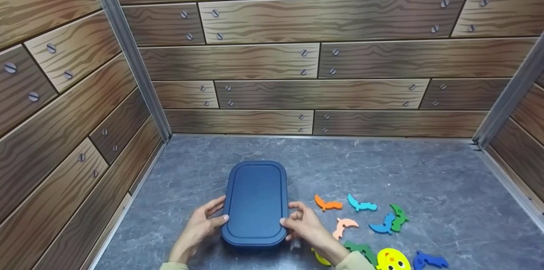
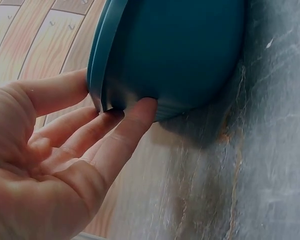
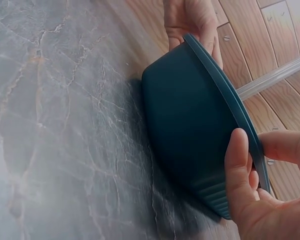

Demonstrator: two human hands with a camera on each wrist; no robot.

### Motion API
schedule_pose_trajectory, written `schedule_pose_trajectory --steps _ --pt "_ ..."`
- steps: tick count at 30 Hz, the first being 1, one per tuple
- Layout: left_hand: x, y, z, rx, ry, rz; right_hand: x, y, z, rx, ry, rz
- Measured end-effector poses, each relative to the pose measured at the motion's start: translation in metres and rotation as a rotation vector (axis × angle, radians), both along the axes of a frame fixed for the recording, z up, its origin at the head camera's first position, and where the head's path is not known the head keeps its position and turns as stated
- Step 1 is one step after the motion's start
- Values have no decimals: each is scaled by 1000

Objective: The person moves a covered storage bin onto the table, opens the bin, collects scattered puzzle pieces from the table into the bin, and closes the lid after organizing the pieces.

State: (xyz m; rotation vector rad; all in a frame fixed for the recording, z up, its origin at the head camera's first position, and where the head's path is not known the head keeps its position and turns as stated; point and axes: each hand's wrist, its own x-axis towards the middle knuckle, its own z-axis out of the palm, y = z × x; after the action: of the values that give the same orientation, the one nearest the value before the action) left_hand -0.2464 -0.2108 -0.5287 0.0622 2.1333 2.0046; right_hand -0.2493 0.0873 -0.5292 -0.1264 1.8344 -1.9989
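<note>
A dark blue rectangular box (image 1: 255, 202) with rounded corners and its lid on stands on the grey marbled tabletop, held between both hands. My left hand (image 1: 199, 225) grips its left edge, the thumb on the lid's rim and the fingers along the side. On the opposite edge my right hand (image 1: 309, 226) pinches the rim, thumb on top. In the left wrist view the box wall (image 2: 180, 50) looks teal, with a fingertip against it below the rim. The right wrist view shows the lid's overhanging edge between the right thumb and fingers. The box's inside is hidden.
Right of the box lie small flat toy pieces: orange (image 1: 328, 204), light blue (image 1: 362, 205), peach (image 1: 344, 226), blue (image 1: 383, 225), green (image 1: 398, 218) and dark blue (image 1: 430, 260). A yellow smiling face piece (image 1: 393, 259) is near the front. Wood-patterned walls (image 1: 263, 61) enclose the table.
</note>
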Motion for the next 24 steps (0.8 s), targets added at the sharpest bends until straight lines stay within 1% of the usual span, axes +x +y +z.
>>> schedule_pose_trajectory --steps 4,8,11,16,19,24 --pt "2 3 0 10 -2 -1 3 2 -1 -1 -7 -21" --pt "5 7 1 88 -29 -11 7 4 -1 13 -3 -42" --pt "7 10 2 118 -44 -13 8 6 0 28 -5 -49" --pt "10 15 3 121 -42 -18 10 10 -1 48 -13 -54" --pt "13 17 3 111 -38 -23 12 12 -2 43 -28 -43" --pt "17 20 2 124 -72 -21 15 16 -2 38 -47 -25"
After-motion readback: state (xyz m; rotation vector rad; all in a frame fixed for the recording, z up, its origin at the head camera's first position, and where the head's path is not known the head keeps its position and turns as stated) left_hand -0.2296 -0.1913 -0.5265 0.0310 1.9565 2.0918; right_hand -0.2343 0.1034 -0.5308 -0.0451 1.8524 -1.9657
